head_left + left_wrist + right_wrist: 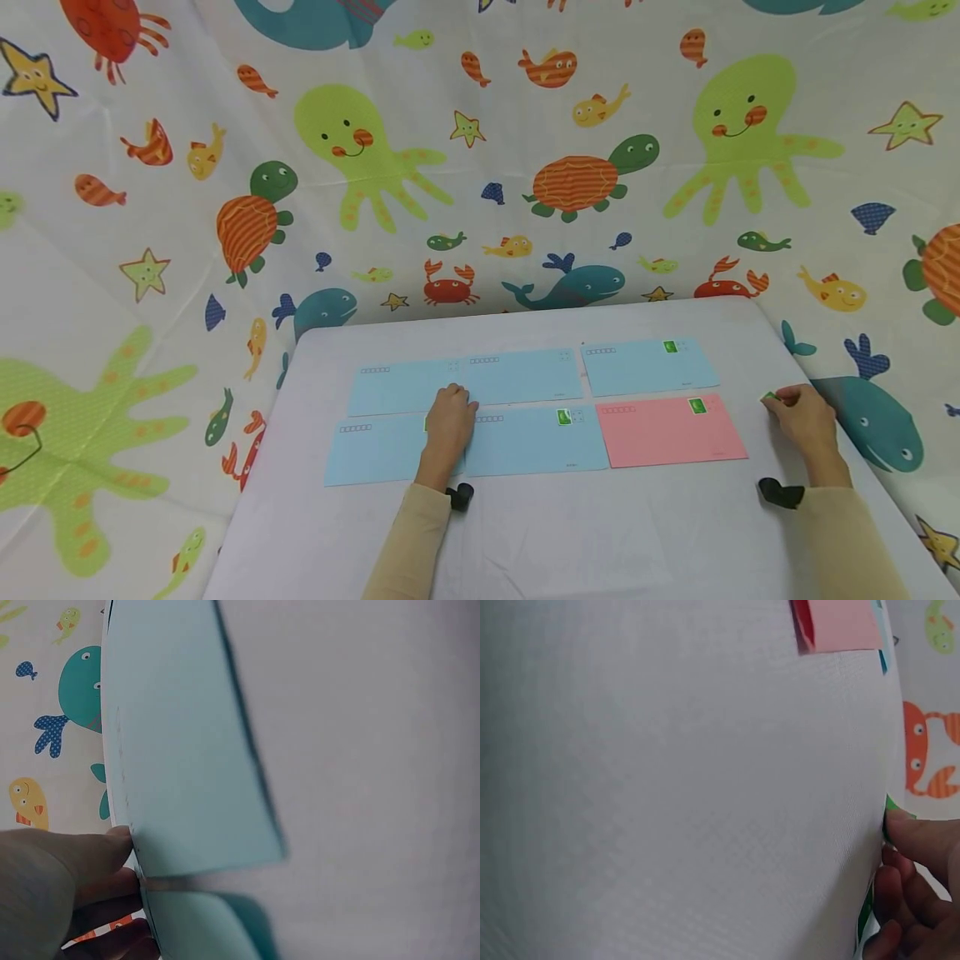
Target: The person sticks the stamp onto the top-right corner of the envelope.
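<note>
Blue envelopes lie flat in two rows on the white table. My left hand (447,429) rests among them, fingertips touching near the seam between the upper left envelope (397,390) and the upper middle envelope (525,379). It partly covers the lower left envelope (375,454) and that envelope's stamp. At the right, my right hand (808,421) pinches a small green stamp (769,397) between thumb and finger, just above the tabletop. The right wrist view shows more green (865,911) under its curled fingers, mostly hidden. Green stamps sit on the pink envelope (675,433) and the lower middle envelope (532,450).
An upper right blue envelope (645,371) also bears a green stamp (671,347). The two upper envelopes to its left show only printed marks at their top right corners. Behind the white table (600,533) hangs a cloth (465,217) printed with sea animals.
</note>
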`<state>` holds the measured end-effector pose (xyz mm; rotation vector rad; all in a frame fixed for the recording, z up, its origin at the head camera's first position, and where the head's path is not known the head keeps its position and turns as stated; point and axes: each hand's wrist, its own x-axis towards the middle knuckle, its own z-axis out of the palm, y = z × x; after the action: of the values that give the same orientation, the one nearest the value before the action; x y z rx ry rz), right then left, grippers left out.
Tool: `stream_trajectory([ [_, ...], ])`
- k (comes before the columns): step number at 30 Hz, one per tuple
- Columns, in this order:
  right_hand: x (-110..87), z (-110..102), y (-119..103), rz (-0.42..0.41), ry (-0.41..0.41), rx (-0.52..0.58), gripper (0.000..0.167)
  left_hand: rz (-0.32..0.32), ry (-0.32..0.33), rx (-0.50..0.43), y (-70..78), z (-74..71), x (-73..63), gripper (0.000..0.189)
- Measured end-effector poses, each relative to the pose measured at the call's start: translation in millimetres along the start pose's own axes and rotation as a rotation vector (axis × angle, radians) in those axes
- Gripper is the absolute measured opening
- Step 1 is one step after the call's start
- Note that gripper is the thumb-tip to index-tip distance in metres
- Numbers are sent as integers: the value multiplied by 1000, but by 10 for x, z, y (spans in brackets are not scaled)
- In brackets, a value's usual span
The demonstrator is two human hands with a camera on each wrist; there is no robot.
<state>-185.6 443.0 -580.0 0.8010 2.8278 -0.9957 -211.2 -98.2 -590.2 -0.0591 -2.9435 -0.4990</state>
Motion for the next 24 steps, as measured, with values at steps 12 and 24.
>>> stream_trajectory([
  [12,-64,-39,-23,-31,9,20,44,-10,-15,-15,8,2,4,30],
  [24,-151,-95,-216,-54,32,55,43,2,-10,-5,22,-19,-18,29],
])
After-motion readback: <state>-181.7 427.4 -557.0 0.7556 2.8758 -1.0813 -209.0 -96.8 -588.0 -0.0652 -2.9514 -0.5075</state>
